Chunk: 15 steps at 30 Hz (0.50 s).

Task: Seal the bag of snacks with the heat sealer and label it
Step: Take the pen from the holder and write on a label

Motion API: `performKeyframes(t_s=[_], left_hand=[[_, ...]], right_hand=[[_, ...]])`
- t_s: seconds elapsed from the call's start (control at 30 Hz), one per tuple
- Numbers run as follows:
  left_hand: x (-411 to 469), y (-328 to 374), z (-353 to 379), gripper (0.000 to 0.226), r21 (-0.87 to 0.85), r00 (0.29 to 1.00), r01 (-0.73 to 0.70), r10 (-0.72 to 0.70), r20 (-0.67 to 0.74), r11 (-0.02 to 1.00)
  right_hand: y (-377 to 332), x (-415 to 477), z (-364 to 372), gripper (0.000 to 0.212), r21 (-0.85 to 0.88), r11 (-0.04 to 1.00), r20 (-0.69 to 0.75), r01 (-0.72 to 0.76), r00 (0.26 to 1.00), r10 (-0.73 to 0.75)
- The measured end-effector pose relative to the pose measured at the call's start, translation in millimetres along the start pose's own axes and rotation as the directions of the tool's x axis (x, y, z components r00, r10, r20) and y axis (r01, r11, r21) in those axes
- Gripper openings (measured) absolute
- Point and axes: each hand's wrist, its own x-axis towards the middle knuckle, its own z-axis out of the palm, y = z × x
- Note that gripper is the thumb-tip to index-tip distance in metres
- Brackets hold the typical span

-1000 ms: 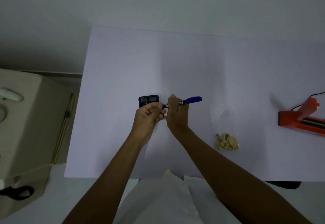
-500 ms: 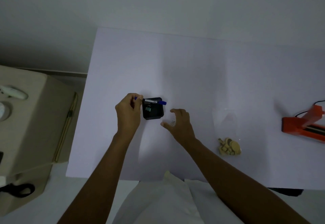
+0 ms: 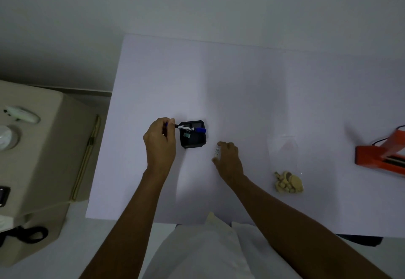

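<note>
A: Progress?
B: Left hand (image 3: pixel 160 140): grips blue-capped marker pen (image 3: pixel 190 128) over black square tray (image 3: pixel 192 135). Right hand (image 3: pixel 229 158): pinches small white label (image 3: pixel 217 153). Clear snack bag (image 3: pixel 288 182): near bench's (image 3: pixel 241 81) front edge, unlabelled, seal unclear. Orange heat sealer (image 3: pixel 381 155): right edge.

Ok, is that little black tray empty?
Not empty: a green binder clip lies inside the black tray, while the left hand holds a pen over it.

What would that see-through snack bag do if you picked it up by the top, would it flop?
Probably floppy: the bag looks like thin clear film lying flat. The snacks sit bunched at its near end, so that end would likely hang down. It seems light, with only a small heap inside.
</note>
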Motion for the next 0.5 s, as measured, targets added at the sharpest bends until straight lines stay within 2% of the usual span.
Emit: performKeyframes(t_s=[0.23, 0.37, 0.5], left_hand=[[-8, -8, 1, 0.015, 0.050, 1.000, -0.023, 0.023, 0.016, 0.998], [-14, -16, 11, 0.016, 0.122, 0.992, -0.041, 0.026, 0.123, 0.992], [-24, -19, 24, 0.015, 0.164, 0.967, -0.099, 0.056, 0.249, 0.982]], right_hand=[[1, 4, 2, 0.037, -0.027, 0.999, 0.040, 0.028, 0.999, -0.027], [2, 6, 2, 0.012, -0.020, 0.999, 0.059, 0.033, 0.998, -0.032], [5, 4, -2, 0.017, 0.134, 0.991, 0.073, -0.018, 0.997, 0.008]])
